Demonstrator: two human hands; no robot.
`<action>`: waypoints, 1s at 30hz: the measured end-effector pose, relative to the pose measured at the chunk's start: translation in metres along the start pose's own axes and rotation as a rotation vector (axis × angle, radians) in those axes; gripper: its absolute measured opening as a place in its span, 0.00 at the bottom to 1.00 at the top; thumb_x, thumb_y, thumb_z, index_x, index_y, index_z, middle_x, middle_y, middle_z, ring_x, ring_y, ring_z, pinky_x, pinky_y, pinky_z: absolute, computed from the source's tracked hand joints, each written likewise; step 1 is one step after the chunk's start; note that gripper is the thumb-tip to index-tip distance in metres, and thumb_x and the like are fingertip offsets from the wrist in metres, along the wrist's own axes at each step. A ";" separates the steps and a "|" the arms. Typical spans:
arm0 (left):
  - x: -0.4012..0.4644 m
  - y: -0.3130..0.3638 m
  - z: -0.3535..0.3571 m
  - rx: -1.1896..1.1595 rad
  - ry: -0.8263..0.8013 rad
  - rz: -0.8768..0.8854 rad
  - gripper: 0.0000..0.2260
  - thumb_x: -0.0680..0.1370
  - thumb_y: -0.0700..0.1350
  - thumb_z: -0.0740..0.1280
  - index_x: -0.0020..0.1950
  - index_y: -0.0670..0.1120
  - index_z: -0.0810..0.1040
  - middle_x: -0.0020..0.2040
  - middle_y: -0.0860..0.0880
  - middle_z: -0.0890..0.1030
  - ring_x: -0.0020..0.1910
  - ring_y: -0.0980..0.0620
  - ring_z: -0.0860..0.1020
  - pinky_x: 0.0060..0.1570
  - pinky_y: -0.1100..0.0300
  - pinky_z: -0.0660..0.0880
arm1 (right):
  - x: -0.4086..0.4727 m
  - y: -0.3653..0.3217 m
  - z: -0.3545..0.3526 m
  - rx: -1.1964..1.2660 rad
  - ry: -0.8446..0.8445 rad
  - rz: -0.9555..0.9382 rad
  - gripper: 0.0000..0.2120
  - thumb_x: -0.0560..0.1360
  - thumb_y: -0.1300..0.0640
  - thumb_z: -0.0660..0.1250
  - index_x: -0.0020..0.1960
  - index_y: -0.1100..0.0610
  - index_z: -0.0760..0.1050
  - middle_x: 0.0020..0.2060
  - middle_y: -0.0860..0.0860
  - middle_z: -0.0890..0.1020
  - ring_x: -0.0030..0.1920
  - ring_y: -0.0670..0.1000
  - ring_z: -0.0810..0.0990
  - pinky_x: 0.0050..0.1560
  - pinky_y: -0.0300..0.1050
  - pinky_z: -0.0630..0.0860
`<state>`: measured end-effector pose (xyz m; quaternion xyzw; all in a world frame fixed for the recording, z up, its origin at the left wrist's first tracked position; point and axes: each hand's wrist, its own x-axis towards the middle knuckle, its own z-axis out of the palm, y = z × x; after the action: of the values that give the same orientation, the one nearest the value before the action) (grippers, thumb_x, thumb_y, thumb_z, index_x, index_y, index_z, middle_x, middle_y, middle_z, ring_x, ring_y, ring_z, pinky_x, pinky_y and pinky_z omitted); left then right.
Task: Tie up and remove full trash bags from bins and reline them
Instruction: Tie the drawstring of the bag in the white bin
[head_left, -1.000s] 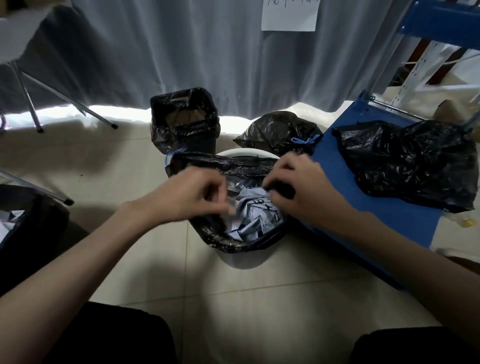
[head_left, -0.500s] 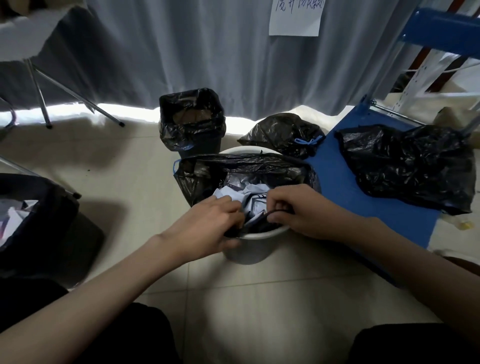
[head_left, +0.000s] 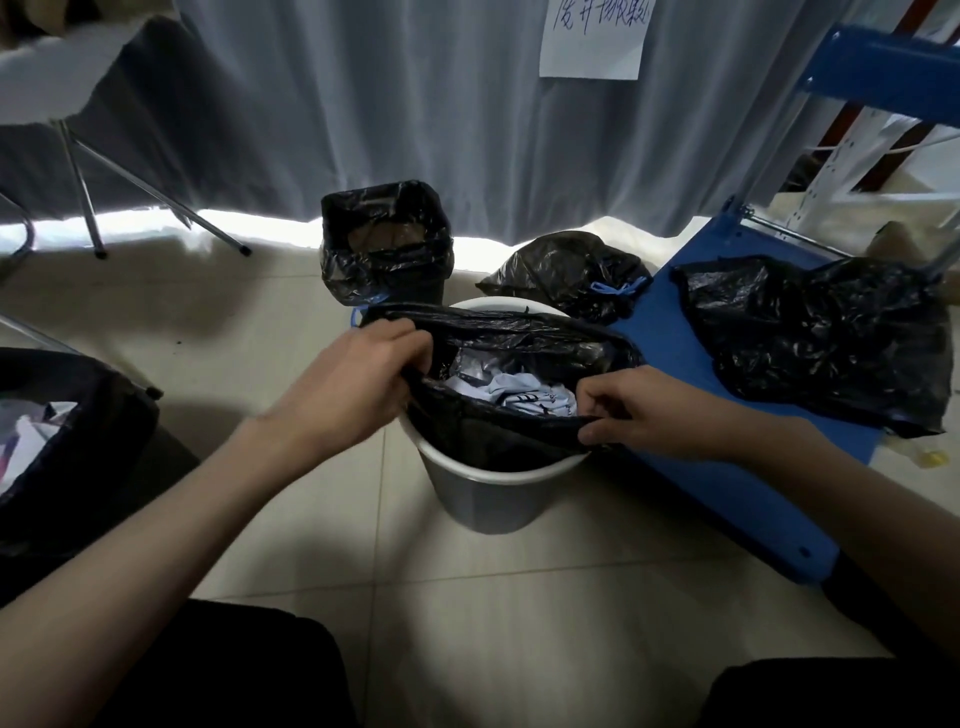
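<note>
A white round bin (head_left: 485, 499) stands on the tiled floor in front of me. Its black trash bag (head_left: 498, 431) is full of crumpled white paper (head_left: 519, 392), and the bag's rim is pulled up off the bin's edge. My left hand (head_left: 358, 384) grips the bag's rim at the left side. My right hand (head_left: 631, 413) pinches the near rim at the right. The bag's mouth gapes between the two hands.
Behind stands a black-lined square bin (head_left: 384, 244), beside it a tied black bag (head_left: 569, 275) with a blue drawstring. A loose black bag (head_left: 815, 338) lies on a blue board (head_left: 727, 467) at right. Another lined bin (head_left: 62, 441) sits at left. A grey curtain hangs behind.
Both hands left the near rim in the middle and moved apart, the left to the left side, the right to the right. The bag's rim now stands higher, off the bin's edge.
</note>
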<state>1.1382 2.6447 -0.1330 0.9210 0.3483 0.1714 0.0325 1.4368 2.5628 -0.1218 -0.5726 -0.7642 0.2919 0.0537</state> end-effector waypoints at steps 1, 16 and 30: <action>0.001 -0.005 -0.004 0.007 0.013 -0.018 0.12 0.67 0.32 0.67 0.41 0.48 0.71 0.39 0.55 0.71 0.38 0.46 0.74 0.37 0.54 0.71 | 0.000 0.000 -0.001 0.004 -0.025 0.016 0.12 0.75 0.55 0.72 0.38 0.50 0.71 0.32 0.45 0.77 0.33 0.39 0.74 0.35 0.32 0.69; 0.008 -0.012 -0.021 -0.070 0.060 -0.208 0.08 0.71 0.56 0.65 0.42 0.52 0.76 0.40 0.55 0.78 0.40 0.53 0.76 0.43 0.51 0.76 | 0.009 0.003 -0.006 -0.168 0.591 0.168 0.15 0.74 0.43 0.70 0.37 0.53 0.76 0.36 0.46 0.76 0.43 0.47 0.74 0.43 0.45 0.70; 0.031 -0.052 -0.008 -0.063 0.015 -0.705 0.08 0.76 0.48 0.69 0.39 0.48 0.77 0.37 0.46 0.79 0.41 0.42 0.78 0.38 0.53 0.72 | 0.034 0.031 -0.016 0.081 0.787 0.440 0.05 0.77 0.60 0.66 0.48 0.53 0.80 0.33 0.47 0.77 0.39 0.52 0.77 0.42 0.49 0.77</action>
<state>1.1237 2.7036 -0.1256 0.7414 0.6396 0.1669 0.1157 1.4585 2.6053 -0.1327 -0.7864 -0.5336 0.0859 0.2991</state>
